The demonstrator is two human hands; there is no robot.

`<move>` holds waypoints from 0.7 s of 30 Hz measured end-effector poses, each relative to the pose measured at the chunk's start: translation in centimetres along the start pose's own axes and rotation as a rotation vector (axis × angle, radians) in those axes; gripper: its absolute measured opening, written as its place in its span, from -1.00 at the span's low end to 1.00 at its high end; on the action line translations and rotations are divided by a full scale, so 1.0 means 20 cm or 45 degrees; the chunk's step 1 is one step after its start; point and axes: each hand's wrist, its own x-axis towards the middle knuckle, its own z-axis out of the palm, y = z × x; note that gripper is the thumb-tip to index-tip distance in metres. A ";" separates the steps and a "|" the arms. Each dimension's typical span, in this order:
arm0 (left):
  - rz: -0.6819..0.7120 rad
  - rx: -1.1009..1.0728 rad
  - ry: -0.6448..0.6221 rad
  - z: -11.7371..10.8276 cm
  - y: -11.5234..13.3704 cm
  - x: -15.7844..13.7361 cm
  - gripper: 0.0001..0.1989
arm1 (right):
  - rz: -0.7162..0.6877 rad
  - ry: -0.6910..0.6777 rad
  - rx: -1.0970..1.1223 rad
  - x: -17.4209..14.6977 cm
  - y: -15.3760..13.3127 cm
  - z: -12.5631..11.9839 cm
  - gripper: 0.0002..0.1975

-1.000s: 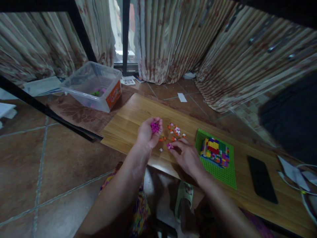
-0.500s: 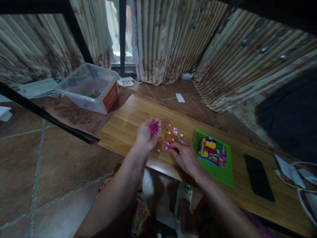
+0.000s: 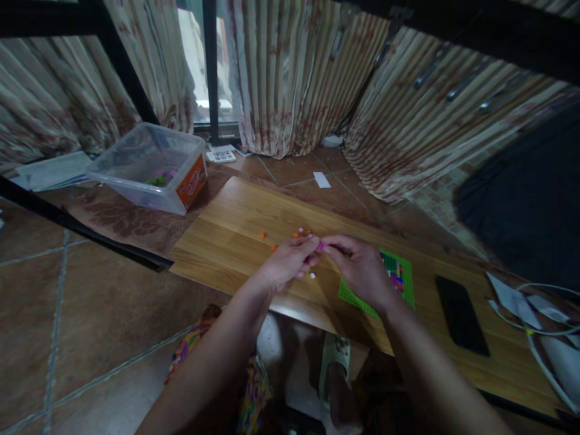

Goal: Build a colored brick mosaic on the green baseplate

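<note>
My left hand [image 3: 292, 261] is closed, its thumb and fingertips meeting my right hand [image 3: 362, 266] above the wooden table. Between the fingertips of both hands shows a small magenta toy brick [image 3: 321, 246]. Whatever lies deeper in the left palm is hidden by its curled fingers. Orange bricks [image 3: 263, 235] and a pink brick [image 3: 301, 229] lie loose on the table behind my left hand. A white brick [image 3: 312, 275] rests just in front of it. Under my right hand sits a green baseplate [image 3: 357, 296], its multicoloured brick build [image 3: 396, 278] partly covered by that hand.
A clear plastic bin [image 3: 149, 193] with a few bricks inside stands on a mat at the left. On the wooden table [image 3: 235, 205], a black phone [image 3: 461, 315] lies right of the baseplate. White cables [image 3: 544, 329] and paper are at the far right end.
My left hand has turned and closed over the magenta bricks that lay in its open palm. My right hand has lifted from the loose bricks to meet it. The view has shifted slightly.
</note>
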 end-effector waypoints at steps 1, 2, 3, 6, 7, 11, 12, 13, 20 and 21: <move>0.009 0.001 -0.019 0.01 0.00 0.00 -0.74 | 0.020 -0.017 0.043 0.00 -0.01 0.01 -0.83; 0.013 -0.002 -0.027 0.01 0.00 -0.01 -0.75 | 0.053 -0.016 0.104 0.00 -0.01 0.02 -0.84; 0.008 -0.013 -0.035 0.01 0.00 -0.01 -0.76 | 0.092 0.002 0.181 -0.01 0.00 0.04 -0.85; -0.028 -0.104 -0.084 0.01 0.00 -0.01 -0.78 | 0.203 0.129 0.446 -0.03 0.02 0.08 -0.86; -0.042 -0.145 -0.103 0.01 0.00 -0.01 -0.78 | 0.235 0.175 0.523 -0.03 0.03 0.10 -0.86; -0.045 -0.310 -0.096 -0.02 0.03 0.01 -0.80 | 0.349 0.298 0.598 -0.05 0.11 0.16 -0.83; -0.032 -0.354 -0.052 -0.04 0.05 0.01 -0.81 | 0.373 0.312 0.535 -0.06 0.14 0.17 -0.83; -0.013 -0.399 0.008 -0.06 0.07 0.01 -0.82 | 0.390 0.306 0.435 -0.06 0.18 0.19 -0.83; 0.071 -0.615 0.235 -0.15 0.14 0.00 -0.88 | 0.211 0.079 -0.019 -0.07 0.28 0.26 -0.83; 0.074 -0.624 0.237 -0.15 0.14 0.00 -0.89 | 0.171 0.062 -0.045 -0.07 0.26 0.26 -0.83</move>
